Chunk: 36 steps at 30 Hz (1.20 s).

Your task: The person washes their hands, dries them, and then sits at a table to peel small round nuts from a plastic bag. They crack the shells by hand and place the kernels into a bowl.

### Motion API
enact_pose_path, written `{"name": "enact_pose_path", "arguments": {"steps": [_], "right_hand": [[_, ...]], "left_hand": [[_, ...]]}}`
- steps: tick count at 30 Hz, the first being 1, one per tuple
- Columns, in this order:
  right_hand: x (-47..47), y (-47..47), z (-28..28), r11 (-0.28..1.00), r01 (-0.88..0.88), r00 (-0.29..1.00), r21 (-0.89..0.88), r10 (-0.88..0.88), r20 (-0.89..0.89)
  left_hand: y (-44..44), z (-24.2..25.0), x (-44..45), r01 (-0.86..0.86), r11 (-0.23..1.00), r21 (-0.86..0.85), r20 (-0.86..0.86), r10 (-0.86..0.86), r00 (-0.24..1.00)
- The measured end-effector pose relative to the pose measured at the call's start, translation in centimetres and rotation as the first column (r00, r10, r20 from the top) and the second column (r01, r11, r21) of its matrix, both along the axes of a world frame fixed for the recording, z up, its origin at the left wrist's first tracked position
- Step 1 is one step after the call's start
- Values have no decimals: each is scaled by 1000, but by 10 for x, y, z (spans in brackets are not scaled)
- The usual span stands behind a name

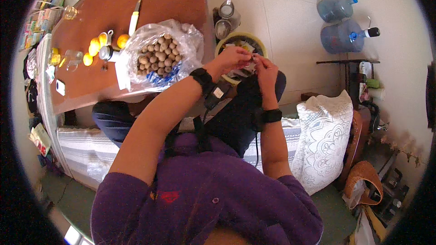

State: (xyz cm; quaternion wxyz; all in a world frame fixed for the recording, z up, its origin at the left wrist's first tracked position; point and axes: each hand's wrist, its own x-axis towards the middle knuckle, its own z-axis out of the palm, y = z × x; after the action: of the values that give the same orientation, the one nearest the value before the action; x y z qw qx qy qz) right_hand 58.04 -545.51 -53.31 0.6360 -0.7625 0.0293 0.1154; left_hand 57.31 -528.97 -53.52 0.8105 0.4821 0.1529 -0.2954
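My left hand [236, 61] and my right hand [266, 71] meet fingertip to fingertip. Pinched between them is a small dark brown piece [252, 58], mostly hidden by the fingers, so its kind is unclear. Directly below lies a round waste bin [263, 44] with a yellowish rim, holding scraps [240, 73] and pale crumpled bits. To the left, on the table, an open clear plastic bag [192, 40] holds many round brown fruits [160, 55] that look like longans. Blue print or plastic [165, 78] shows at the bag's lower side.
On the brown table [170, 3] lie a knife with a pale handle [134, 21], several orange fruits [94, 45], a lidded jar [107, 54], a glass mug [73, 57] and a phone [60, 87]. Large water bottles [340, 37] stand right; a white cushion [323, 142] is beside me.
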Motion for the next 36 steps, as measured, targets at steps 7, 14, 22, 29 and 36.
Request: {"name": "enact_pose_path", "arguments": {"steps": [7, 14, 22, 29, 36], "right_hand": [[-3, 0, 7, 988, -2, 959, -154, 46, 281], [-5, 5, 14, 948, 82, 863, -307, 87, 497], [-7, 8, 23, 893, 62, 828, -446, 203, 522], [-8, 8, 13, 975, 131, 965, -180, -84, 247], [-13, 14, 19, 877, 97, 910, -471, 113, 398]], "left_hand": [[0, 2, 0, -38, 993, -111, 15, 40, 999], [-1, 8, -3, -47, 999, -6, 39, 47, 998], [-1, 26, -3, -32, 993, 118, 247, 2, 969], [-2, 36, -6, -126, 874, 468, 461, -120, 879], [6, 72, -28, -368, 745, 557, 688, -165, 707]]}}
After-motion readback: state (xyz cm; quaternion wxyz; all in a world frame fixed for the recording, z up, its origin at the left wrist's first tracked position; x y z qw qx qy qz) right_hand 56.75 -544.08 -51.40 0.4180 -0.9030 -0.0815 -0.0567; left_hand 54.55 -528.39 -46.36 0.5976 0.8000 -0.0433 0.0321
